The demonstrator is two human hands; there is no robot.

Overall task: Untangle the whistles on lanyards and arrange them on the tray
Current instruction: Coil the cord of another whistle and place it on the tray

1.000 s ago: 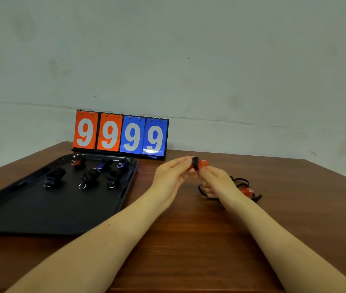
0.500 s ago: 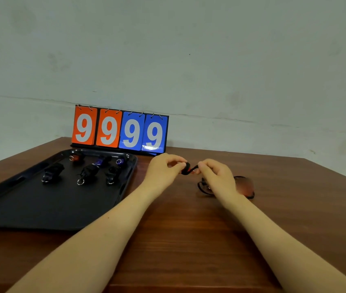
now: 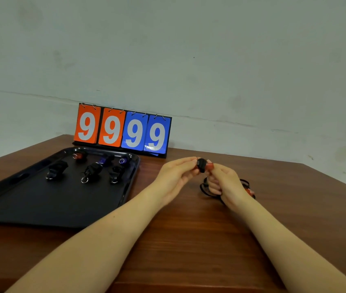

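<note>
Left hand [image 3: 175,176] and right hand [image 3: 227,182] both pinch one red-and-black whistle [image 3: 204,165] between fingertips above the table [image 3: 189,240]; its black lanyard [image 3: 204,190] trails below the right palm, tray [image 3: 41,204] lying well left.

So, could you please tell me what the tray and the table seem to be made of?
Tray: probably plastic, black with a slight sheen; soft highlights along its rounded rim. Table: wood or wood-look laminate, reddish-brown and smooth; grain streaks show.
</note>
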